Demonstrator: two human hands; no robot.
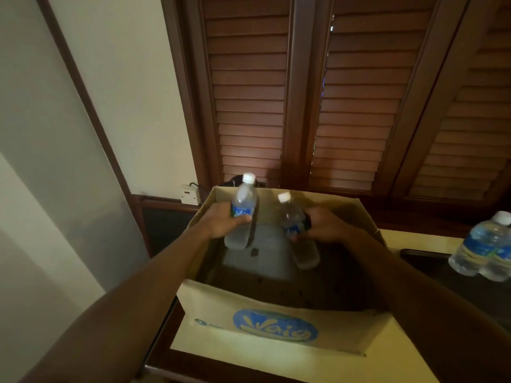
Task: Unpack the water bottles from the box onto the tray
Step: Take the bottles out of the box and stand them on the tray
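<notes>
An open cardboard box (276, 324) with a blue logo stands in front of me on a pale table. My left hand (221, 221) grips a clear water bottle (243, 197) with a white cap and blue label, held upright above the box's left side. My right hand (323, 225) grips a second bottle (297, 233), tilted with its cap leaning left, over the box's right side. The box floor looks dark, with a pale patch showing. On the right, a dark tray (423, 258) carries two bottles (484, 247) standing close together at the frame edge.
Brown louvred shutters (331, 92) fill the wall behind the box. A white wall socket (190, 194) with a plugged cable sits at the back left. The pale tabletop (249, 357) has a dark wooden edge at the front left.
</notes>
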